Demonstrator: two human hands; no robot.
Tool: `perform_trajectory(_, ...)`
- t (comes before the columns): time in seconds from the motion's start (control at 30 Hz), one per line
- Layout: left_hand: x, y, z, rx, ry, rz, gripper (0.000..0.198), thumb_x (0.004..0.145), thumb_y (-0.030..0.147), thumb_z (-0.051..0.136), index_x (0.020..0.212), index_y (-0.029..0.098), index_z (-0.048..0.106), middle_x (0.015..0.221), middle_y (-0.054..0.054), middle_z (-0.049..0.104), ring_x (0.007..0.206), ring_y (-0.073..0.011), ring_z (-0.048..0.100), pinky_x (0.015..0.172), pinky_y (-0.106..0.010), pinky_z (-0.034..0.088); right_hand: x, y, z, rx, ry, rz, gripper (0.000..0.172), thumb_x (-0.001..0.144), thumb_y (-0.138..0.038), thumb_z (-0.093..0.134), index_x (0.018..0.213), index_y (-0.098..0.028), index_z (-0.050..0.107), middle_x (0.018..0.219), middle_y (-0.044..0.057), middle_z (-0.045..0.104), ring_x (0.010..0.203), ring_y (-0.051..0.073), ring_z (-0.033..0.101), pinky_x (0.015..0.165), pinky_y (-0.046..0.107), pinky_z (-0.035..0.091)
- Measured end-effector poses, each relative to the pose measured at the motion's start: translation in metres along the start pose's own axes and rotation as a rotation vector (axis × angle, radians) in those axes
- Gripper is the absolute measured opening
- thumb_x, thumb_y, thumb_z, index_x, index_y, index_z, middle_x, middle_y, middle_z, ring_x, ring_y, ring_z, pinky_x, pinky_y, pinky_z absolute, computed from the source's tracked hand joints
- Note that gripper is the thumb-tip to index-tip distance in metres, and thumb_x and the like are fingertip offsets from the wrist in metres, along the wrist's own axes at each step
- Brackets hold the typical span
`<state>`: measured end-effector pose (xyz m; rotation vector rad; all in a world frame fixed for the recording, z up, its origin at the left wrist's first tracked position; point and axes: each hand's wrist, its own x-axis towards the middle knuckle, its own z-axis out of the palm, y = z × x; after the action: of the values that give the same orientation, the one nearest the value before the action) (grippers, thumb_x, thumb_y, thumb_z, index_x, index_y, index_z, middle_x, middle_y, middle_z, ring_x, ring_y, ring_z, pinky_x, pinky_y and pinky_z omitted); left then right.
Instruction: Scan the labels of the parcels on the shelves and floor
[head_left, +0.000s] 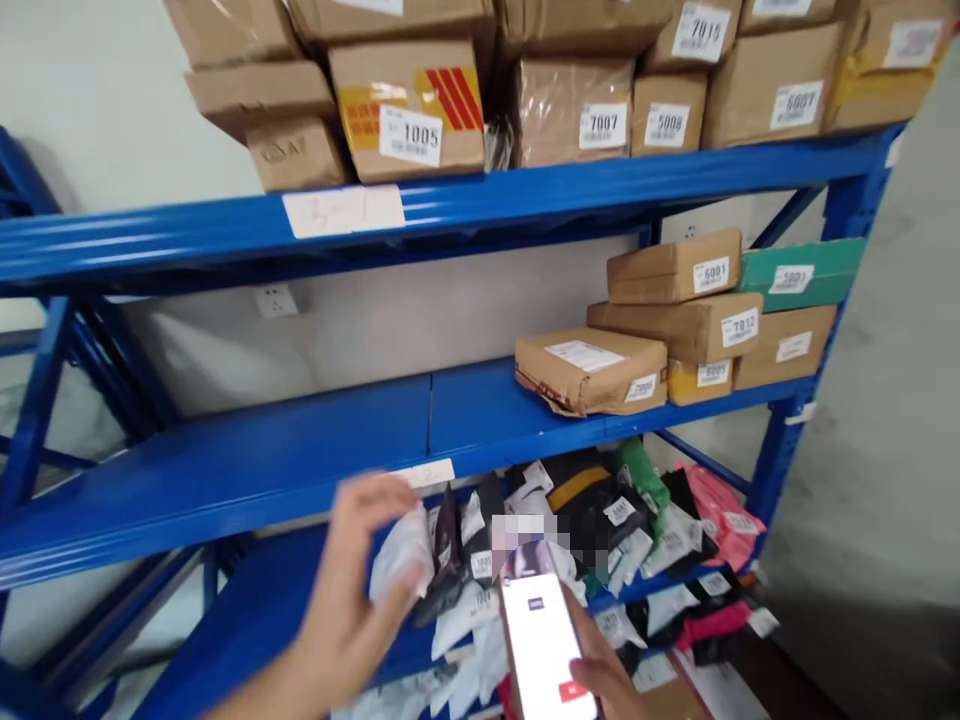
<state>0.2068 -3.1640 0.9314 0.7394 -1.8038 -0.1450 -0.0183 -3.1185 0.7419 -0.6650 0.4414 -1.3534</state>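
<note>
My left hand (351,590) is raised at the lower middle, slightly blurred, with thumb and fingers curved and apart. Just beyond its fingers, on the lower shelf, lies a white plastic mailer bag (405,553); whether they touch it I cannot tell. My right hand (600,665) is wrapped round a smartphone (544,640), its thumb at the right edge of the bright screen. A red button shows low on that screen. Behind the phone, labelled mailer bags in black, white, green and pink (724,515) are packed along the lower shelf.
Blue metal shelving (315,425) spans the view. Numbered cardboard boxes fill the top shelf, among them one marked 1005 (409,110). On the middle shelf, a flat box (592,365) and several stacked boxes stand at the right, with a green box (806,272) above. More bags hang low right.
</note>
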Motion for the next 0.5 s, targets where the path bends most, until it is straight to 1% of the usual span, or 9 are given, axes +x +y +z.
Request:
perform_trajectory(0.03, -0.041, -0.013, 0.017, -0.054, -0.165, -0.206, 0.027, 0.076, 0.047, 0.06, 0.103, 0.047, 0.064, 0.112, -0.006, 0.06, 0.105, -0.0341, 0.058, 0.085, -0.05, 0.054, 0.002, 0.004, 0.003, 0.0, -0.033, 0.017, 0.077, 0.064, -0.037, 0.07, 0.137, -0.026, 0.047, 0.113, 0.01, 0.071, 0.092, 0.033, 0.069, 0.081, 0.043, 0.051)
perform_trajectory(0.07, -0.076, -0.026, 0.033, -0.155, -0.163, -0.419, 0.024, 0.079, 0.05, 0.057, 0.099, 0.04, 0.066, 0.107, -0.009, 0.061, 0.1, -0.0338, 0.06, 0.081, -0.05, 0.054, 0.004, 0.009, 0.006, -0.01, -0.062, 0.034, 0.074, 0.063, -0.033, 0.069, 0.134, -0.025, 0.05, 0.114, 0.01, 0.07, 0.095, 0.033, 0.068, 0.084, 0.043, 0.049)
perform_trajectory(0.13, -0.131, -0.054, 0.059, -0.277, -0.131, -0.813, 0.036, 0.078, 0.062, 0.053, 0.088, 0.03, 0.065, 0.096, -0.009, 0.064, 0.094, -0.0316, 0.062, 0.085, -0.049, 0.052, 0.01, 0.019, 0.01, -0.039, -0.08, 0.075, 0.072, 0.061, -0.023, 0.064, 0.132, -0.024, 0.052, 0.116, 0.007, 0.069, 0.105, 0.032, 0.064, 0.091, 0.042, 0.046)
perform_trajectory(0.2, -0.169, -0.077, 0.074, -0.403, -0.119, -1.181, 0.05, 0.073, 0.074, 0.051, 0.083, 0.027, 0.065, 0.092, -0.007, 0.067, 0.094, -0.0314, 0.064, 0.086, -0.049, 0.051, 0.018, 0.031, 0.011, -0.066, -0.084, 0.132, 0.073, 0.057, -0.016, 0.06, 0.129, -0.024, 0.053, 0.114, 0.006, 0.069, 0.107, 0.031, 0.062, 0.091, 0.042, 0.046)
perform_trajectory(0.23, -0.184, -0.086, 0.077, -0.486, -0.124, -1.327, 0.056, 0.069, 0.079, 0.051, 0.081, 0.026, 0.066, 0.09, -0.007, 0.068, 0.094, -0.0315, 0.065, 0.086, -0.048, 0.051, 0.022, 0.039, 0.01, -0.066, -0.079, 0.161, 0.071, 0.056, -0.014, 0.059, 0.127, -0.024, 0.054, 0.112, 0.006, 0.069, 0.106, 0.03, 0.062, 0.09, 0.042, 0.046)
perform_trajectory(0.3, -0.21, -0.097, 0.076, -0.693, -0.167, -1.498, 0.062, 0.065, 0.083, 0.051, 0.083, 0.026, 0.068, 0.093, -0.007, 0.071, 0.099, -0.0318, 0.065, 0.088, -0.047, 0.05, 0.028, 0.056, 0.004, -0.061, -0.057, 0.208, 0.064, 0.055, -0.013, 0.06, 0.118, -0.023, 0.057, 0.105, 0.005, 0.07, 0.102, 0.03, 0.064, 0.088, 0.042, 0.046)
perform_trajectory(0.37, -0.231, -0.101, 0.072, -0.846, -0.245, -1.566, 0.067, 0.063, 0.085, 0.052, 0.091, 0.026, 0.069, 0.104, -0.007, 0.072, 0.11, -0.0325, 0.062, 0.093, -0.047, 0.047, 0.031, 0.072, -0.003, -0.074, -0.012, 0.239, 0.055, 0.054, -0.013, 0.062, 0.108, -0.023, 0.061, 0.097, 0.004, 0.069, 0.098, 0.03, 0.064, 0.088, 0.043, 0.045)
perform_trajectory(0.43, -0.249, -0.1, 0.072, -0.883, -0.285, -1.613, 0.077, 0.062, 0.088, 0.048, 0.105, 0.028, 0.068, 0.118, -0.008, 0.068, 0.12, -0.0338, 0.056, 0.096, -0.051, 0.045, 0.029, 0.086, -0.01, -0.093, 0.03, 0.268, 0.047, 0.053, -0.014, 0.064, 0.099, -0.024, 0.062, 0.09, 0.003, 0.068, 0.094, 0.03, 0.065, 0.087, 0.044, 0.045)
perform_trajectory(0.5, -0.261, -0.098, 0.079, -0.848, -0.256, -1.697, 0.088, 0.058, 0.092, 0.045, 0.117, 0.029, 0.064, 0.126, -0.009, 0.065, 0.122, -0.0364, 0.054, 0.094, -0.056, 0.045, 0.023, 0.095, -0.016, -0.118, 0.059, 0.292, 0.043, 0.053, -0.014, 0.066, 0.094, -0.025, 0.061, 0.089, 0.003, 0.068, 0.094, 0.031, 0.065, 0.087, 0.045, 0.045)
